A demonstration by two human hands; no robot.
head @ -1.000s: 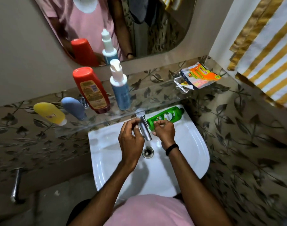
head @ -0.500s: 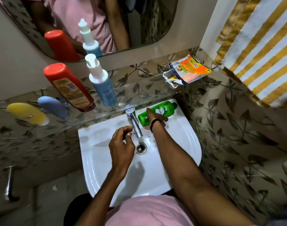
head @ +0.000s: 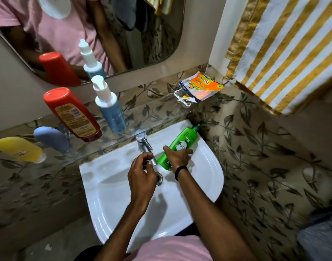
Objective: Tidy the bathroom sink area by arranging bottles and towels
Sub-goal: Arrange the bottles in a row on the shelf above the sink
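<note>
Fingers of the right hand point(head: 177, 157) wrap the green bottle point(head: 180, 146), lying on the sink point(head: 208, 166) rim beside the tap point(head: 145, 146); the left hand point(head: 140, 172) hovers loosely curled, empty. A wet grip may let the bottle slide into the basin.

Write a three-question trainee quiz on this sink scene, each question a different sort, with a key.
1. True or false: the right hand grips the green bottle.
2. Multiple choice: the scrub pad packet lies on A) the sink, B) the glass shelf, C) the floor.
3. Fill in: the left hand is at the ____.

Key: 1 true; 2 B; 3 tap.
</note>
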